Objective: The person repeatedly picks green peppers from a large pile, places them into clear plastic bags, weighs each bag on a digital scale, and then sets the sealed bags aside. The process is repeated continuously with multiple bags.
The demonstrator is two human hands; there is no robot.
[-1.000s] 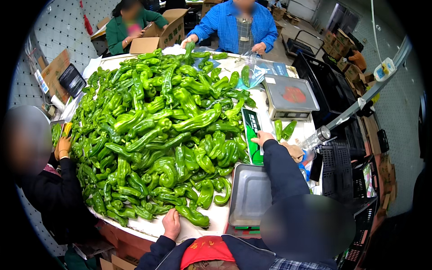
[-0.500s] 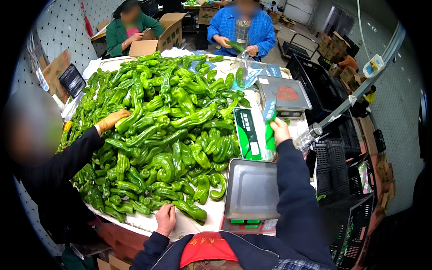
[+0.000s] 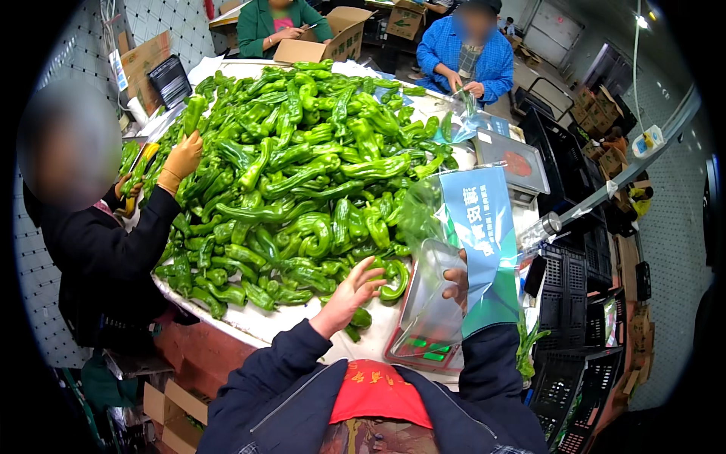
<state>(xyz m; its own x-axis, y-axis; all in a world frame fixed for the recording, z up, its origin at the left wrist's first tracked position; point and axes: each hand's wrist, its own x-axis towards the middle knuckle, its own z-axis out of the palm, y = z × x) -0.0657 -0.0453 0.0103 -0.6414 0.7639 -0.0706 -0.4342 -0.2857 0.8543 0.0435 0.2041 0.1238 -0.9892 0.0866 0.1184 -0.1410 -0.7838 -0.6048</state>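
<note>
A clear plastic bag with a blue printed panel (image 3: 484,219) stands up in the air above the near scale (image 3: 398,333). My right hand (image 3: 456,283) is holding it, its fingers partly showing through the film. My left hand (image 3: 349,296) is open, fingers spread, holding nothing, between the heap of long green peppers (image 3: 302,189) and the scale. A few peppers lie just beyond and below its fingers. The bag hides much of the scale's pan.
At the left, a co-worker's orange-gloved hand (image 3: 180,160) lifts a pepper (image 3: 193,113). Across the table, a person in blue (image 3: 484,64) handles a bag. A second scale (image 3: 516,160) and a glass bottle (image 3: 540,228) stand to the right. Black crates (image 3: 563,287) line that side.
My right hand has brought a bag from the stack back over the near scale. My left hand has risen from the table edge and opened. The gloved co-worker has raised a pepper off the heap.
</note>
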